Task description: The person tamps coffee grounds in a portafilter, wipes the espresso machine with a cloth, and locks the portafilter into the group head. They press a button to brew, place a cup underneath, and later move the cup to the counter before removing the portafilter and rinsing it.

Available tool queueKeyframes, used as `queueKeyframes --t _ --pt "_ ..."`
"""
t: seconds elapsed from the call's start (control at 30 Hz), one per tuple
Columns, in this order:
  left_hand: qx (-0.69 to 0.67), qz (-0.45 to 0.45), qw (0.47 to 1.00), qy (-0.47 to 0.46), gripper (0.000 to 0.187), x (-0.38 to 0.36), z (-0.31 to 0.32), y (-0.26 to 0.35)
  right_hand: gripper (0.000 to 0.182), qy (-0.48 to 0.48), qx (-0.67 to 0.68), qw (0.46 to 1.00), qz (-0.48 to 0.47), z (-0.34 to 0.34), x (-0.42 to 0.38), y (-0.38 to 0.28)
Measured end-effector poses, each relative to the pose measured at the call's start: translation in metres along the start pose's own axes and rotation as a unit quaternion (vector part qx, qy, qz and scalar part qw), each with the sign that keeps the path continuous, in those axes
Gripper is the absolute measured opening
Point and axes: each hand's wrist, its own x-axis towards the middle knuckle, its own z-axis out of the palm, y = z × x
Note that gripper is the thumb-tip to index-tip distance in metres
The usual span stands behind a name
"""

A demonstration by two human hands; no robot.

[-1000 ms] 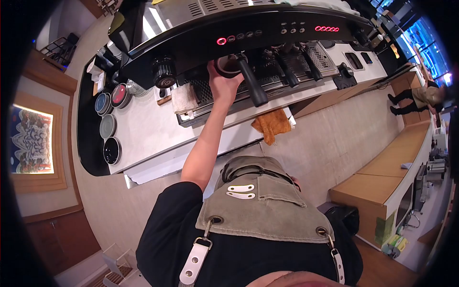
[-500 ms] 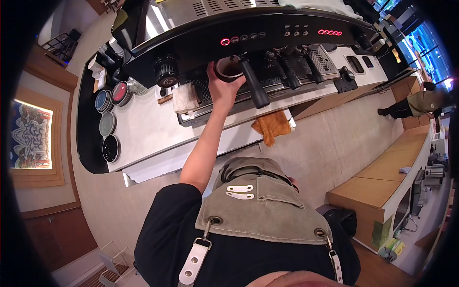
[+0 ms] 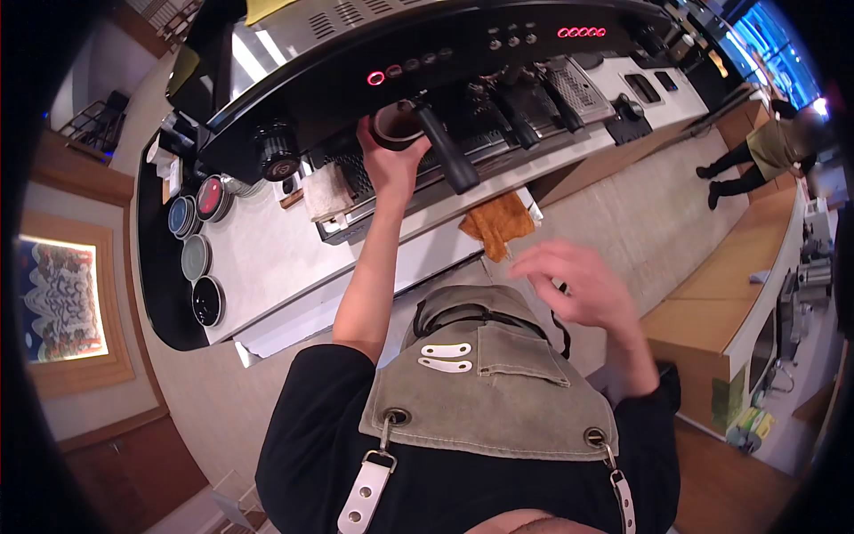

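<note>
My left hand (image 3: pixel 390 169) is wrapped round a cup (image 3: pixel 397 126) under the coffee machine (image 3: pixel 347 84), at the left spout. Brown liquid shows inside the cup. Just right of it, a black portafilter handle (image 3: pixel 449 151) sticks out toward me. My right hand (image 3: pixel 574 280) is raised in front of the apron (image 3: pixel 480 383), its fingers slightly bent and apart, holding nothing. An orange cloth (image 3: pixel 498 224) hangs over the counter edge between the hands. A white cloth (image 3: pixel 327 191) lies left of my left wrist.
Stacked saucers and plates (image 3: pixel 196 256) line the counter's left end. Two more portafilter handles (image 3: pixel 525 132) project from the machine. A person (image 3: pixel 769 151) in an apron stands at the far right, beside a wooden cabinet (image 3: pixel 712 325).
My right hand has come up into view in front of the apron. The view has shifted, moving the machine left in the frame. My left hand still holds the cup. The other person's legs have moved.
</note>
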Motion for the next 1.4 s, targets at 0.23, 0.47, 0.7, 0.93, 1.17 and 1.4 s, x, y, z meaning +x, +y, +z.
queueKeyframes --t 0.23,0.47,0.7,0.93,1.17,1.4 --pt "-0.029 -0.011 0.999 -0.018 0.110 0.007 0.004 -0.017 0.018 -0.046 -0.139 0.948 -0.281 -0.049 0.071 -0.139" --pt "-0.060 -0.024 0.998 -0.025 0.112 0.006 0.004 -0.006 0.016 -0.054 -0.153 0.919 -0.360 -0.029 0.072 -0.188" --pt "-0.080 -0.002 0.997 -0.024 0.109 0.005 0.008 -0.002 0.018 -0.064 -0.129 0.912 -0.384 -0.013 0.069 -0.196" --pt "-0.030 -0.020 0.999 -0.030 0.108 0.001 0.000 0.002 0.023 -0.020 -0.204 0.947 -0.246 -0.035 0.072 -0.179" --pt "-0.049 -0.009 0.998 -0.039 0.108 0.006 0.002 -0.001 0.029 0.063 -0.271 0.955 -0.106 -0.050 0.068 -0.203" --pt "-0.032 -0.013 0.999 -0.035 0.107 0.004 0.002 0.009 0.036 0.085 -0.298 0.949 -0.055 -0.057 0.057 -0.204"
